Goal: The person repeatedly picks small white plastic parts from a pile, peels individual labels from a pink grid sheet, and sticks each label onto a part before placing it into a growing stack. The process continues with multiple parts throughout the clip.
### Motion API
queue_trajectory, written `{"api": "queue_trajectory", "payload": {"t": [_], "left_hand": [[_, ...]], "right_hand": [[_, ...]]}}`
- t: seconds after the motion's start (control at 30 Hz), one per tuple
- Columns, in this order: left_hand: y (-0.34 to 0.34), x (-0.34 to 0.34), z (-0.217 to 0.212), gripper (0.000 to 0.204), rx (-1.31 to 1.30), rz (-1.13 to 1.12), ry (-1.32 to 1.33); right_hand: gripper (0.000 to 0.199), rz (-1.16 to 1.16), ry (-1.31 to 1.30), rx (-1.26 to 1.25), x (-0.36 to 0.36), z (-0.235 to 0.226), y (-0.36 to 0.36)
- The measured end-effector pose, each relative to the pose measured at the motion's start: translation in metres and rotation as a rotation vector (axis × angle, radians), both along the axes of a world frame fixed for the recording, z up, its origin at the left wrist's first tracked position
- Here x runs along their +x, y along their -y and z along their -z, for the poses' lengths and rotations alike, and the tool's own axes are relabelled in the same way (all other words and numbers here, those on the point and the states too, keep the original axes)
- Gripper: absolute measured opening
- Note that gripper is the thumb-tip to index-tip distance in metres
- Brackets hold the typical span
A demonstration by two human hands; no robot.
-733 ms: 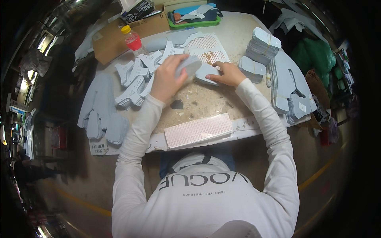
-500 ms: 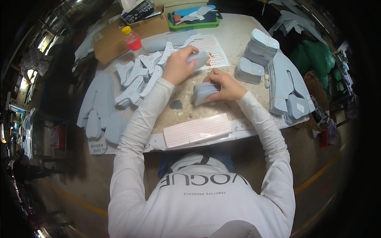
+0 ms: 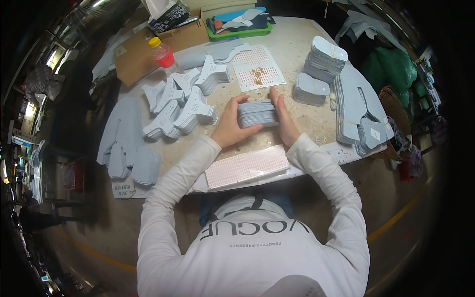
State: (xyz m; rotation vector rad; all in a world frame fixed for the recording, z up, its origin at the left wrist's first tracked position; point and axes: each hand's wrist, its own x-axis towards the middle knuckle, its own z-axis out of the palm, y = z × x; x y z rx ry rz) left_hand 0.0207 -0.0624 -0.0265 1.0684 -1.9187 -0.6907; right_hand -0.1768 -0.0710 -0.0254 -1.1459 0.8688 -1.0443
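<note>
- A stack of grey cut pieces is being squared mid-table, grasped between left hand and right hand
- Even pressure is likely being needed next to keep edges aligned

- A workshop for cut shoe or garment parts, to judge by the stock on the speckled worktable.
- Stacks of identical pale blue-grey cut pieces cover the left of the table; taller bundled piles stand at the right.
- Larger cut panels overhang the right edge.
- A green tray of pieces and a cardboard box sit at the far side.
- Gridded sheets lie at the near edge.
- A bare concrete floor with a painted yellow line lies below.
</note>
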Motion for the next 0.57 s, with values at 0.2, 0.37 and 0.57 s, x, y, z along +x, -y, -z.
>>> {"api": "queue_trajectory", "payload": {"t": [0.2, 0.37, 0.57], "left_hand": [[0.008, 0.005, 0.007, 0.096, 0.025, -0.002, -0.054], [0.007, 0.004, 0.01, 0.101, 0.134, 0.009, -0.142], [0.015, -0.002, 0.018, 0.107, -0.018, 0.019, -0.186]], "right_hand": [[0.082, -0.02, -0.651, -0.772, 0.002, -0.006, 0.005], [0.077, 0.021, -0.2, -0.335, 0.001, -0.001, 0.016], [0.071, -0.073, -0.227, -0.119, 0.007, -0.002, 0.008]]}}
